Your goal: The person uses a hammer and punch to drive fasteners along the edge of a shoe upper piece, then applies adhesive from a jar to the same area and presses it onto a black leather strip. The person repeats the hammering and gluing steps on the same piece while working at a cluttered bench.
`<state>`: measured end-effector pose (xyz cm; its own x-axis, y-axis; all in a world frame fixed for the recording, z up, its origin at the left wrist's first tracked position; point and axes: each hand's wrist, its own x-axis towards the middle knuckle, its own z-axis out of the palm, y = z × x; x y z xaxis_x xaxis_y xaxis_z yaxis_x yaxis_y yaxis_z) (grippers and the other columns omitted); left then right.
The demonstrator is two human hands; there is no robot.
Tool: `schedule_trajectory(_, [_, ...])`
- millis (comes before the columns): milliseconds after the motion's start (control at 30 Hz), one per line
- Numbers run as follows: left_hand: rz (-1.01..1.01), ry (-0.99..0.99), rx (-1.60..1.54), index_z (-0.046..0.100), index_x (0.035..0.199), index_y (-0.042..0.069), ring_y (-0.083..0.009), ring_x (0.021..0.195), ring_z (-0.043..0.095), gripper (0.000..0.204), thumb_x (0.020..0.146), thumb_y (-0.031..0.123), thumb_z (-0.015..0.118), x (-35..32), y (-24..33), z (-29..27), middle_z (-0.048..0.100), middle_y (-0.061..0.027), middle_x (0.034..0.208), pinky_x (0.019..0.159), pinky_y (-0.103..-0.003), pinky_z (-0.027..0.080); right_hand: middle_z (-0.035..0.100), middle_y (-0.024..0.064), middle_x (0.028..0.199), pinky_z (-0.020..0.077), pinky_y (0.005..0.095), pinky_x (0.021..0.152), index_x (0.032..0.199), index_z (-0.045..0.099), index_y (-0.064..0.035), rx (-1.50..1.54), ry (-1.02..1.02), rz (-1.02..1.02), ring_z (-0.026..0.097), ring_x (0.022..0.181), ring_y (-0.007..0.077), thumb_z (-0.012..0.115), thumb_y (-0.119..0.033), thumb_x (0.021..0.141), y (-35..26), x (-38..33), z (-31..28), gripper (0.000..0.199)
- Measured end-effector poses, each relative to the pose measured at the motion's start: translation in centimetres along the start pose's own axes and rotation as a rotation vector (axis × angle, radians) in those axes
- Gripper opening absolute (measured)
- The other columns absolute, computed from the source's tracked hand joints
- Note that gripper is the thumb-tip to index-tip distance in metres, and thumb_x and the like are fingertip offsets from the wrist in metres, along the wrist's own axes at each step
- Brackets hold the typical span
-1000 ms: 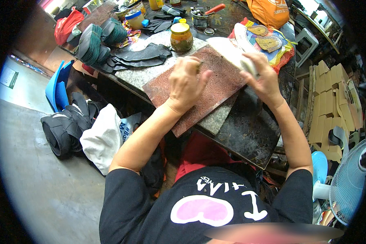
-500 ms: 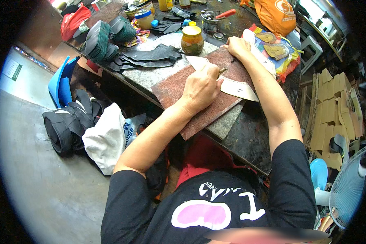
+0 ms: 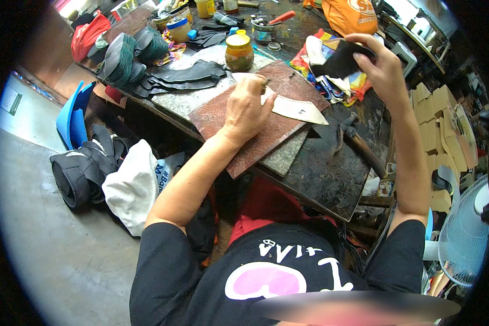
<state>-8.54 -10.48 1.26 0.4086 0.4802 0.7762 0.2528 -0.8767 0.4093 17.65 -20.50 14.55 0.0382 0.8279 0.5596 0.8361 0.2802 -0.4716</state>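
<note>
My left hand (image 3: 246, 108) rests on a reddish-brown board (image 3: 217, 119), its fingers closed round a small brass-coloured tool (image 3: 265, 83) whose lower part is hidden. Beneath and beside those fingers lies a curved cream pattern piece (image 3: 299, 110) with a dotted edge and a handwritten mark. My right hand (image 3: 383, 65) is raised at the right side of the table, gripping a black leather piece (image 3: 339, 61) between thumb and fingers. That piece hangs over a colourful plastic bag (image 3: 358, 87) and a pale cut piece (image 3: 314, 49).
A hammer (image 3: 361, 146) lies on the dark table (image 3: 331, 179) at the right. Beyond the board stand a yellow-lidded jar (image 3: 239, 52) and a tin of tools (image 3: 263, 32). Black leather strips (image 3: 187, 76) lie left of it. A white fan (image 3: 464, 233) stands at lower right.
My right hand has left the board's far edge, moved right and up, and now holds the black leather piece. My left hand stays on the board with the tool. The hammer has come into view.
</note>
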Motion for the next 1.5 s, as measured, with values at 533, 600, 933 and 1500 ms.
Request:
schedule_trajectory(533, [-0.222, -0.557, -0.650, 0.040, 0.113, 0.001, -0.0383, 0.083, 0.068, 0.042, 0.083, -0.001, 0.070, -4.9, 13.6, 0.0, 0.066, -0.0191, 0.092, 0.070, -0.039, 0.053, 0.069, 0.0053, 0.091, 0.0530, 0.0251, 0.067, 0.099, 0.067, -0.0021, 0.352, 0.069, 0.433, 0.064, 0.081, 0.0098, 0.066, -0.003, 0.091, -3.1, -18.5, -3.2, 0.008])
schedule_trajectory(600, [-0.200, -0.654, -0.546, 0.039, 0.113, 0.002, -0.0422, 0.090, 0.067, 0.042, 0.082, -0.002, 0.069, -5.7, 12.7, 1.6, 0.067, -0.0209, 0.090, 0.073, -0.044, 0.053, 0.069, 0.0069, 0.090, 0.0524, 0.0282, 0.071, 0.100, 0.067, -0.0057, 0.134, -0.028, 0.485, 0.064, 0.081, 0.0153, 0.065, -0.016, 0.093, 0.2, -19.2, -2.5, 0.012])
schedule_trajectory(933, [-0.055, -0.772, -0.182, 0.040, 0.107, 0.002, -0.0448, 0.082, 0.063, 0.035, 0.081, 0.010, 0.062, -6.1, 12.7, 4.5, 0.063, -0.0232, 0.082, 0.071, -0.054, 0.050, 0.061, 0.0046, 0.090, 0.0514, 0.0395, 0.074, 0.107, 0.068, -0.0153, -0.698, 0.039, 0.019, 0.061, 0.089, 0.0263, 0.067, -0.024, 0.088, 7.8, -20.9, 0.5, 0.021])
schedule_trajectory(1500, [0.028, -0.771, -0.137, 0.044, 0.106, 0.005, -0.0397, 0.083, 0.066, 0.046, 0.079, 0.023, 0.077, -4.8, 12.0, 7.3, 0.066, -0.0162, 0.083, 0.069, -0.048, 0.052, 0.062, 0.0065, 0.090, 0.0502, 0.0351, 0.078, 0.094, 0.063, -0.0084, -0.363, -0.156, 0.455, 0.061, 0.088, 0.0224, 0.076, -0.037, 0.081, 4.7, -23.3, 1.6, 0.034])
